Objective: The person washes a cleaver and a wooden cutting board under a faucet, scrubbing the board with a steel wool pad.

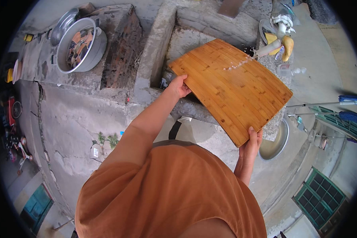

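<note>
A large bamboo cutting board [229, 92] is held tilted over a concrete sink [160, 44]. My left hand [180, 85] grips its left edge, the thumb on top and the fingers underneath. At the near corner, my right hand [251, 141] holds the board with the thumb on its face. Water [239, 64] runs from a pale spout [268, 48] and splashes onto the upper part of the board. Most of the basin's inside lies hidden beneath the wood.
On the ledge at left, a metal pot [99, 55] contains reddish-brown pieces, with a metal basin [66, 25] behind it. Yellow sponges [287, 47] and a plastic bottle [284, 70] are right of the sink. Below them, a wide metal basin [273, 147] stands on the ground.
</note>
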A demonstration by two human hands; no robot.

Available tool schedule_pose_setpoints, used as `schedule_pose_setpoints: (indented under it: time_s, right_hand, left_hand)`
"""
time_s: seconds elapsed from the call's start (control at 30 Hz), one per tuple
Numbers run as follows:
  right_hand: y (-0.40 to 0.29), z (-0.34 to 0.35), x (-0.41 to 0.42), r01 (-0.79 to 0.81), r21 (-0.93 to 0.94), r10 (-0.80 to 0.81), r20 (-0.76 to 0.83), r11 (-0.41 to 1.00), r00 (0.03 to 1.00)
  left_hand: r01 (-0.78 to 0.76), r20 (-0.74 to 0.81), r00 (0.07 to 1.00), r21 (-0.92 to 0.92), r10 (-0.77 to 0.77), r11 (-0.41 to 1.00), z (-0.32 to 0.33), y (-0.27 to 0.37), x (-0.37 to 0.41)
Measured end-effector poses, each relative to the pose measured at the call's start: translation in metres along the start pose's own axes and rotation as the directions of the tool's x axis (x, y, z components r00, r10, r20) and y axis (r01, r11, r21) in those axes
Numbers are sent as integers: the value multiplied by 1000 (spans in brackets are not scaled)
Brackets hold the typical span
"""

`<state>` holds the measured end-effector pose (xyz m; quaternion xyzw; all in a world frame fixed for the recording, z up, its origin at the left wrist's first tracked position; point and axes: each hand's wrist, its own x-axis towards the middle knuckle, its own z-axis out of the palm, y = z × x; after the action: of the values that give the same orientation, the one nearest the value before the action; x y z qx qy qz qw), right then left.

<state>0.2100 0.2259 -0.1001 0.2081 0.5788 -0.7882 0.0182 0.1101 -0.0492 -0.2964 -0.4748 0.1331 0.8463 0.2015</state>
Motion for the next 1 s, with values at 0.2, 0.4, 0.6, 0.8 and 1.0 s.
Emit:
schedule_pose_setpoints:
  time_s: [0.2,0.4,0.6,0.8,1.0]
  right_hand:
    - [-12,-75,-9,40,-5,-40,16,999,999]
    - [-4,-145,-8,8,-49,-6,41,999,999]
    - [22,-169,-1,-54,-37,50,-117,998,992]
    - [51,-179,4,-47,-143,9,-252,989,968]
    - [62,-192,7,-103,-112,70,-269,988,961]
  left_hand:
    - [40,58,997,184,-52,982,33,-20,-19]
    - [92,119,985,256,-125,962,15,-45,0]
    - [24,-76,992,888,97,458,47,-39,-26]
    - [-480,783,561,572,268,-665,63,-88,-42]
    - [-171,733,592,519,333,-838,48,-38,14]
